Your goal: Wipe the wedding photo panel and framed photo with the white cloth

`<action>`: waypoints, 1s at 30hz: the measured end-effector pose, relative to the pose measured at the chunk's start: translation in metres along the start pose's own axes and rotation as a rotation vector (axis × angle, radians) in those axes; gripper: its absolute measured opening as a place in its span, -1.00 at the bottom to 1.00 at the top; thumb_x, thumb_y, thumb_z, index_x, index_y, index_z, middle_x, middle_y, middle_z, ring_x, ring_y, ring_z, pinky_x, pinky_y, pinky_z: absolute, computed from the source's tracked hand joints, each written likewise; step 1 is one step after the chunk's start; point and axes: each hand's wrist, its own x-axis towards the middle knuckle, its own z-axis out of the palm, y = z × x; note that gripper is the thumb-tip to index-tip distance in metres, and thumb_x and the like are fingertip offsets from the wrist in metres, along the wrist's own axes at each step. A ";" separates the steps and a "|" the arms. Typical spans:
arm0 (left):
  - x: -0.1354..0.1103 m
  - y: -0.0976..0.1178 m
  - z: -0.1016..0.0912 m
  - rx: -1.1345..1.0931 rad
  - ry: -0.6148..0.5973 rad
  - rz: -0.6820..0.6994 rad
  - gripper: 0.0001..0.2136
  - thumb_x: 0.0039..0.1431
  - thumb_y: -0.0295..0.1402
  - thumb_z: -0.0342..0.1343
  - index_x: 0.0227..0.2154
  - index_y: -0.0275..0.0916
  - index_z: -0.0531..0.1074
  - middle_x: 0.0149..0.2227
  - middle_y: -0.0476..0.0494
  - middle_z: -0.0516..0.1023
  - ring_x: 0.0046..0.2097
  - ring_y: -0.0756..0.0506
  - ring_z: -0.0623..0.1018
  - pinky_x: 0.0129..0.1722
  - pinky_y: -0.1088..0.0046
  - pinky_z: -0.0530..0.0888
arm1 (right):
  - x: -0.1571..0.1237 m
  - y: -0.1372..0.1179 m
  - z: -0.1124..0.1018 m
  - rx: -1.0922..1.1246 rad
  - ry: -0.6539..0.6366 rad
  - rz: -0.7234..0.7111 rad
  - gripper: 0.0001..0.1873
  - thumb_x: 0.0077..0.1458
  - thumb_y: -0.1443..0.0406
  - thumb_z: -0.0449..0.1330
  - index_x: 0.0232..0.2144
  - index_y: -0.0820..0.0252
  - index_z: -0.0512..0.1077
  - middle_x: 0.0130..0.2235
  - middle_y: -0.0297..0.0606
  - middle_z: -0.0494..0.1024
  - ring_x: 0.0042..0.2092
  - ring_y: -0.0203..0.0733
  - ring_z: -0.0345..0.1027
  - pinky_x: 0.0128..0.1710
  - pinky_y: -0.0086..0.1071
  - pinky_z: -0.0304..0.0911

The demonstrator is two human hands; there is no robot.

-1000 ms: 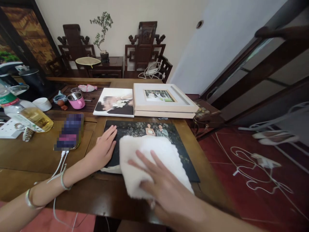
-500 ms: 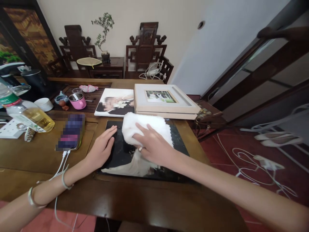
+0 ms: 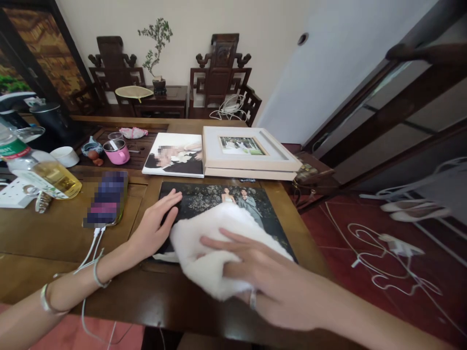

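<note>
A dark photo print [image 3: 204, 199] of a couple lies flat on the wooden table [image 3: 65, 238]. My left hand [image 3: 155, 226] rests open on the print's left edge, fingers flat. My right hand [image 3: 268, 279] presses a white fluffy cloth [image 3: 204, 238] onto the near half of the print, fingers spread over the cloth. The cloth hides the print's lower part.
Behind the print lie a second photo print [image 3: 175, 155] and a pale framed photo box [image 3: 248, 151]. A phone [image 3: 105, 199] with white cables, an oil bottle [image 3: 44, 175], a pink pot [image 3: 116, 151] and a white bowl [image 3: 64, 156] stand to the left. Cables lie on the red floor [image 3: 383, 253].
My right hand slid the cloth to the far end of the print, then back toward me to its near edge. The left hand stayed on the print's left side.
</note>
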 end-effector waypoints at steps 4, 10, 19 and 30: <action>-0.002 -0.005 0.004 0.056 -0.031 0.080 -0.67 0.29 -0.38 -0.08 0.04 -0.39 0.40 0.10 -0.29 0.44 0.22 -0.18 0.32 0.20 0.20 0.29 | 0.007 0.032 -0.014 0.094 0.263 0.268 -0.81 0.08 0.37 0.02 -0.31 0.17 0.42 -0.06 -0.09 0.53 0.07 0.12 0.31 0.07 0.05 0.16; -0.003 -0.010 0.007 0.095 -0.019 0.121 -0.69 0.26 -0.44 -0.06 0.00 -0.38 0.43 0.05 -0.31 0.49 0.18 -0.22 0.38 0.14 0.14 0.35 | 0.074 0.062 -0.035 0.259 0.373 0.249 -0.73 0.23 0.16 0.00 -0.35 0.16 0.40 -0.17 -0.23 0.55 -0.12 -0.03 0.39 -0.05 -0.14 0.22; -0.002 -0.010 0.006 0.096 -0.020 0.149 -0.72 0.26 -0.44 -0.06 -0.02 -0.30 0.42 0.01 -0.26 0.51 0.06 -0.18 0.50 0.05 0.21 0.44 | 0.101 0.061 -0.047 0.293 0.298 0.227 -0.81 0.17 0.21 0.09 -0.29 0.15 0.46 -0.08 -0.27 0.56 -0.05 -0.06 0.37 0.00 -0.22 0.19; -0.002 -0.012 0.006 0.159 -0.100 0.103 -0.68 0.31 -0.42 -0.12 0.07 -0.28 0.35 0.14 -0.21 0.40 0.25 -0.18 0.26 0.18 0.07 0.29 | -0.044 0.102 -0.018 0.043 0.495 0.490 -0.60 0.17 -0.01 -0.04 -0.47 0.10 0.38 -0.38 -0.23 0.52 -0.26 0.03 0.39 -0.18 -0.18 0.29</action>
